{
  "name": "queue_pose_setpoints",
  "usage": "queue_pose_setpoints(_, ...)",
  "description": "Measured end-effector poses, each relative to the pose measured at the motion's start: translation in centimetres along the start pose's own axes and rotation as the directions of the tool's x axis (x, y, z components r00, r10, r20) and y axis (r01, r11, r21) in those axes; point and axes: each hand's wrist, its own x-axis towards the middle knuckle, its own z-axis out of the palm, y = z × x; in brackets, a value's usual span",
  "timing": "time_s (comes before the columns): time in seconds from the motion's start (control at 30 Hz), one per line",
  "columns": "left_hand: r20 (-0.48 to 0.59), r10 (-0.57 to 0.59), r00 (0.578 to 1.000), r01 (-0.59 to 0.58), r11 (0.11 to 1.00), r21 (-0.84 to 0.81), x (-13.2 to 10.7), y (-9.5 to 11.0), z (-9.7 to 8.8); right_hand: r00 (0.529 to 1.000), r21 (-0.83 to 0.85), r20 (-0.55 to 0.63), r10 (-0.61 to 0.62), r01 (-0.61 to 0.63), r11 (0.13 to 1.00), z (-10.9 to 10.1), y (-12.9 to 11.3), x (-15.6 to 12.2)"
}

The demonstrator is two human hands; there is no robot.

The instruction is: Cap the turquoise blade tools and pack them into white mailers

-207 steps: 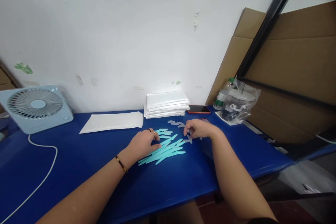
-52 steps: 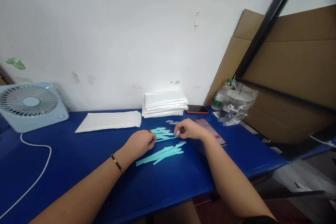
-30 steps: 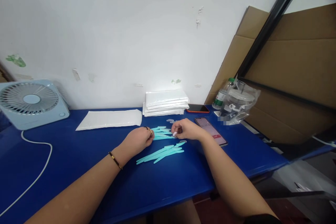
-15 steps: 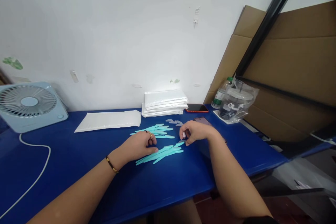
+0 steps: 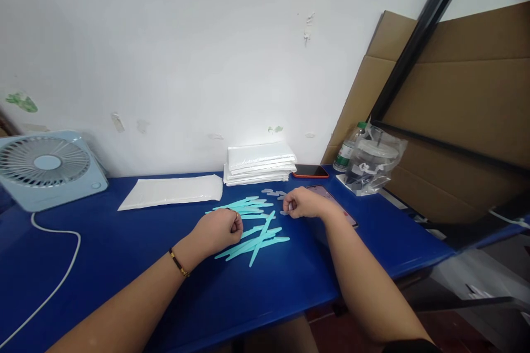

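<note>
My left hand [image 5: 217, 229] rests on the blue table [image 5: 124, 253] with its fingers curled in. It lies just left of a near pile of teal plastic sticks [image 5: 259, 241]; one stick lies slanted across that pile. A second bunch of teal sticks [image 5: 244, 206] lies just beyond the hand. My right hand [image 5: 304, 204] is to the right of the sticks, fingers pinched on a small pale grey piece [image 5: 290, 207]. A few more small grey pieces [image 5: 273, 192] lie on the table beyond it.
A phone [image 5: 327, 196] lies partly under my right wrist, another phone [image 5: 310, 171] behind it. White padded bags are stacked [image 5: 260, 162] at the wall, with one flat bag [image 5: 171, 190] to the left. A fan [image 5: 47, 168] stands far left, its cord [image 5: 62, 281] trailing. A bagged container [image 5: 372, 162] sits at the right.
The teal sticks have been split into a far bunch and a near pile. One stick now lies crossed over the near pile. My right hand has drawn back slightly; my left fingers have curled shut.
</note>
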Motion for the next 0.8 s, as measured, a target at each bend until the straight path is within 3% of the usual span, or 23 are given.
queue_pose_setpoints(0.13,0.003,-0.025,1.000,0.025,1.000,-0.010,-0.1,0.4,0.1,1.000,0.003,-0.024,-0.016,0.016,1.000,0.0,0.0,0.0)
queue_pose_setpoints(0.3,0.004,-0.067,0.998,0.067,0.997,0.037,-0.1,0.3,0.2,0.986,0.127,-0.113,-0.124,0.138,0.982,-0.1,-1.0,-0.2)
queue_pose_setpoints(0.43,-0.057,-0.054,0.997,0.054,0.998,0.013,0.3,-0.5,0.1,0.981,0.250,-0.073,-0.181,0.194,0.949,0.1,-2.0,-0.2)
queue_pose_setpoints(0.8,-0.110,-0.059,0.992,0.056,0.998,-0.033,0.5,-0.9,-0.3,0.957,0.252,-0.111,-0.268,0.288,0.924,1.1,-2.4,0.6)
